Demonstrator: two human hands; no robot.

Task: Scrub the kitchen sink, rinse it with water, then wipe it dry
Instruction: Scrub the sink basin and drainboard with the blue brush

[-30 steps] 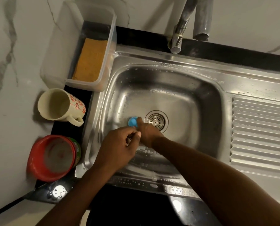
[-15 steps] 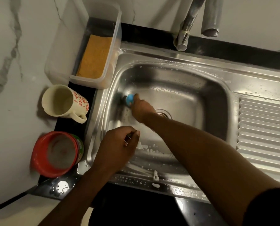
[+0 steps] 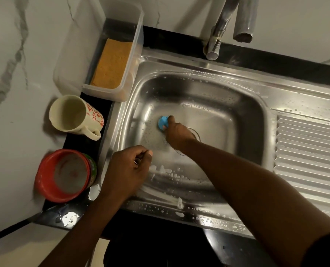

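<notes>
The right hand point(image 3: 176, 132) curled round a blue scrubber point(image 3: 162, 122), pressing it to the sink point(image 3: 227, 112) floor. The left hand point(image 3: 128, 170), fingers curled, pinched a small metal piece point(image 3: 138, 161).

A single wide-angle camera, worn on the person's head, looks steeply down and a little forward onto the sink point(image 3: 198, 64) — near enough that the basin fills the middle of the frame. The far edge takes in the tap point(image 3: 216, 35) and the wall behind it. The left side shows the wall and a dark counter strip with a mug point(image 3: 73, 114), a red tub point(image 3: 64, 176) and a clear box point(image 3: 77, 54). The right edge cuts through the draining board point(image 3: 310, 151). Both forearms enter from the near edge — the left hand point(image 3: 127, 172) near-left, the right hand point(image 3: 177, 135) reaching to the centre.
</notes>
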